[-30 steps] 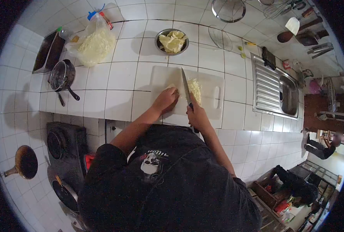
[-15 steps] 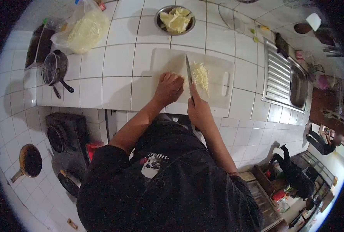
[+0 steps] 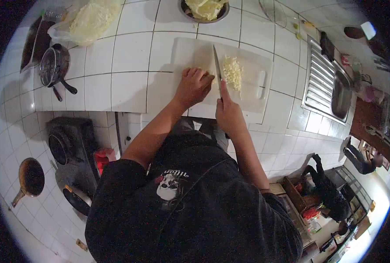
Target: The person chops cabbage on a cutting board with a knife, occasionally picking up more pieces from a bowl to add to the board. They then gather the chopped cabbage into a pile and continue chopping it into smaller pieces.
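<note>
My right hand (image 3: pixel 229 115) grips a kitchen knife (image 3: pixel 217 60) by its handle, index finger stretched along it. The blade points away from me over a pale cutting board (image 3: pixel 253 105). To the blade's left, my left hand (image 3: pixel 196 85) is closed with curled fingers pressed down on the board. A little pale cabbage shows at its fingertips; the rest is hidden under the hand. On the blade's right lies a small heap of finely shredded cabbage (image 3: pixel 233 73). Beyond the board, a metal bowl (image 3: pixel 205 20) holds cabbage leaves (image 3: pixel 207 8).
A plastic bag of shredded cabbage (image 3: pixel 91 23) and a small black pan (image 3: pixel 54 65) sit on the tiled counter's left. Right of the board is a steel sink (image 3: pixel 342 94) with a ribbed drainer (image 3: pixel 318 76). A dark stove (image 3: pixel 70 142) stands lower left. Two people appear at far right.
The view has shifted, so the counter and its things sit higher in the picture. Both hands stay at the board, the knife still in my right hand, the left still pressing down.
</note>
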A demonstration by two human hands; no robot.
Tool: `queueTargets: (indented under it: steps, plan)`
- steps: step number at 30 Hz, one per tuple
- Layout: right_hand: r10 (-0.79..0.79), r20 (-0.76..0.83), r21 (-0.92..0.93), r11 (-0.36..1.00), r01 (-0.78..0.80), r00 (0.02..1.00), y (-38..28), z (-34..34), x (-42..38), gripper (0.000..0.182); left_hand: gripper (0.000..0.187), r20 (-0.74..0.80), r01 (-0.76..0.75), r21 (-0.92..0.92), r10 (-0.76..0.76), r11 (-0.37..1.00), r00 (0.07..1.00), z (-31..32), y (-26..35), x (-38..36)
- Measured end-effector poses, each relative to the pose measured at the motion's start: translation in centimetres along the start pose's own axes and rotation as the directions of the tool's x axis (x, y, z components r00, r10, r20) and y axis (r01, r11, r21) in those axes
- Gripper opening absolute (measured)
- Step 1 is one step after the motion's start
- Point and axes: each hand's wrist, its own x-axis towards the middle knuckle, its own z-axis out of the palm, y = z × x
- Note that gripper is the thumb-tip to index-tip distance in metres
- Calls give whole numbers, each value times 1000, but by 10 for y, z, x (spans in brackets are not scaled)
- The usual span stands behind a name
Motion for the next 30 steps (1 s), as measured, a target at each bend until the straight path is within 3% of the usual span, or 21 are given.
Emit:
queueTargets:
  steps: [3, 6, 9, 12, 14, 18, 21, 23, 27, 30]
  plan:
    - [-88, -29, -33, 996, 87, 996, 1, 0, -10, 75, 19, -3, -13, 24, 13, 1000, 1000, 4, -1, -2]
    - [23, -25, 72, 997, -21, 999, 5, 22, 2, 69, 17, -49, -30, 57, 32, 998, 998, 16, -11, -8]
    - [-55, -167, 93, 993, 71, 984, 20, 41, 18, 70, 16, -80, -32, 73, 38, 997, 996, 14, -10, -8]
    - [-35, -117, 62, 997, 43, 992, 12, 27, 17, 71, 16, -75, -27, 60, 32, 998, 997, 8, -7, -4]
    - [-50, -24, -58, 997, 48, 998, 9, 12, 9, 73, 16, -72, -33, 56, 37, 998, 997, 7, -6, -5]
    - [-8, 18, 24, 1000, 8, 1000, -7, -4, -9, 71, 16, -46, 2, 13, -2, 1000, 999, 3, 0, -4]
    - [-9, -50, 31, 999, 10, 999, 8, 28, 7, 69, 19, -35, 25, -50, -27, 998, 999, -1, -1, -5]
    - [-145, -158, -51, 989, 139, 977, 22, 42, 18, 74, 22, -33, 32, -100, -35, 994, 999, 3, -3, -7]
    - [-37, -63, -8, 999, 37, 997, 4, 16, 10, 67, 24, -53, 30, -61, -34, 998, 998, 4, -6, -6]
    - [-89, 21, -96, 991, 90, 996, -6, -6, -2, 73, 23, -69, 40, -84, -46, 996, 997, 4, -7, -5]
